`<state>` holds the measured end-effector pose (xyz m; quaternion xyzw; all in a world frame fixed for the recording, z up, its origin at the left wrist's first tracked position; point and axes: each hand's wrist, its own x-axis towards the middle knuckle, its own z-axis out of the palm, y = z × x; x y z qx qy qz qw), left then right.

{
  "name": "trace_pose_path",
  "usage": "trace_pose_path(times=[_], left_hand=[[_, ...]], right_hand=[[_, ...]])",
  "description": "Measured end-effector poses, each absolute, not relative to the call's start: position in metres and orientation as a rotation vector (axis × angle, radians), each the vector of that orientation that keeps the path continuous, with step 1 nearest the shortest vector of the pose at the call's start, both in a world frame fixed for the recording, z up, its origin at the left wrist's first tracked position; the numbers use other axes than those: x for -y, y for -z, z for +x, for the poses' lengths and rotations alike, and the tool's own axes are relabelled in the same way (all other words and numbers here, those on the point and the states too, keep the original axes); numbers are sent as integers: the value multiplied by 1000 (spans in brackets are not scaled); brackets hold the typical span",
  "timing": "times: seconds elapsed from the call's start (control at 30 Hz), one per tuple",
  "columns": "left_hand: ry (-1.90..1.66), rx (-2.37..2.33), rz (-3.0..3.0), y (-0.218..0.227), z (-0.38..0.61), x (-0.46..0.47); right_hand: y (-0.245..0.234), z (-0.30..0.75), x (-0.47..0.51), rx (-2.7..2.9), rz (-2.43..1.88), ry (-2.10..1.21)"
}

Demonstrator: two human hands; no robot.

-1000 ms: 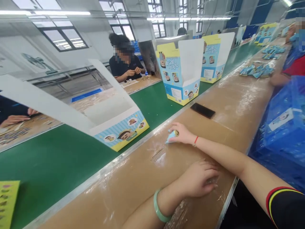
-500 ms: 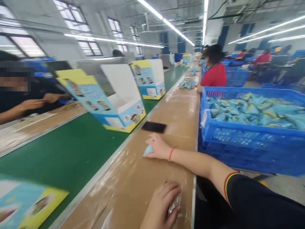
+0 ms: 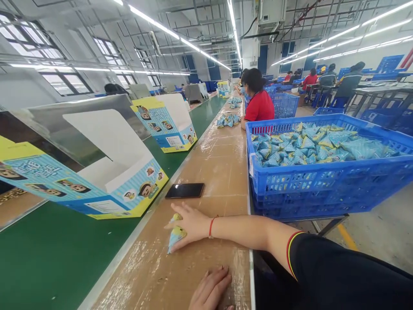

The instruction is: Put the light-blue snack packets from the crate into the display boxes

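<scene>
1 blue-yellow packet [image 3: 177,235] in my right hand [image 3: 193,224], thumb and fingers pinching it, low over brown tabletop [image 3: 222,168], near black phone [image 3: 185,190], my left hand [image 3: 211,289] cut off at bottom edge, fingers side by side, can't make out any grip, blue crate [image 3: 322,175] at right.

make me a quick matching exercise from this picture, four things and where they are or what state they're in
Things:
1. phone
2. blue crate
3. right hand
4. nearest printed box

Place or state:
A. on the green surface, white flap raised
B. fingers around a single packet
C. flat on the brown tabletop
D. filled with light-blue packets

Pairs: 1-C, 2-D, 3-B, 4-A
</scene>
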<state>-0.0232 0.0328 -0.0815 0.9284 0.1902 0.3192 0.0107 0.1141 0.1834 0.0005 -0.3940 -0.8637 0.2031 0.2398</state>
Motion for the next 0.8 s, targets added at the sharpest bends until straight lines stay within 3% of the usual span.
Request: trace_pose_path(times=[0.3,0.8], left_hand=[[-932,-500,3043,41,-19,-30],[-928,-539,3000,56,-20,-27]], right_hand=[[-5,117,-186,2378,-1173,-519],[-12,125,-192,2151,-1135,-696]])
